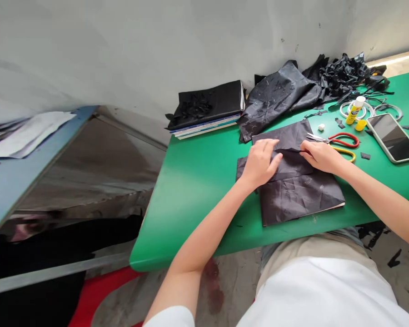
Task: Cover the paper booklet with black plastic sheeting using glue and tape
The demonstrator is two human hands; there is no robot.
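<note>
A creased black sheet [300, 195] covers a flat, book-like item, with a whitish page edge showing at its lower right corner. My left hand [261, 162] lies on the folded upper part of the sheet, fingers stretched out and thumb apart. At the right, my right hand [321, 156] has its fingers closed in a pinch on a raised fold of the same black sheet. Scissors [344, 139] with one red and one yellow handle lie just behind my right hand, which partly hides them.
On the green table [191, 181] are a phone [395, 138], a glue stick [356, 109], its yellow cap [360, 125] and coiled white cable [370, 109]. Crumpled black material [282, 93] and a book stack [207, 122] stand along the wall. A blue-grey table [51, 154] is left.
</note>
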